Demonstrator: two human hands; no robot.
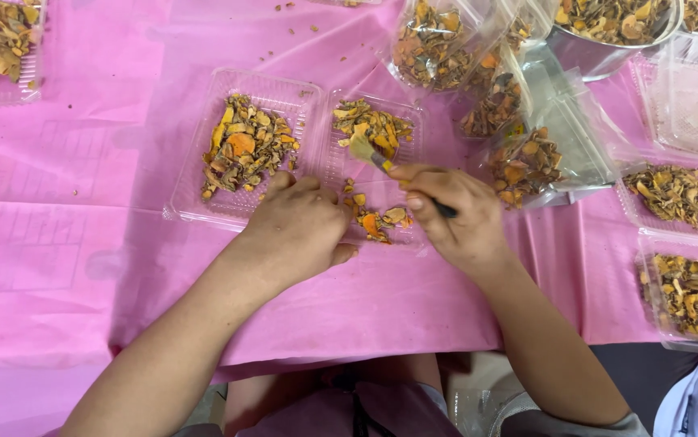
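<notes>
My left hand (pixel 296 231) lay curled, knuckles down, on the near edge of the open clear clamshell tray (pixel 203 190), pinning it so it wouldn't skid on the pink tablecloth (pixel 65 162). My right hand (pixel 454 214) pinched a small brush (pixel 373 155), bristles angled forward into the tray's right half. The dried orange-yellow slices (pixel 245 146) sat heaped in the left half, just beyond my left knuckles; a few loose bits (pixel 377 220) lay between my hands.
</notes>
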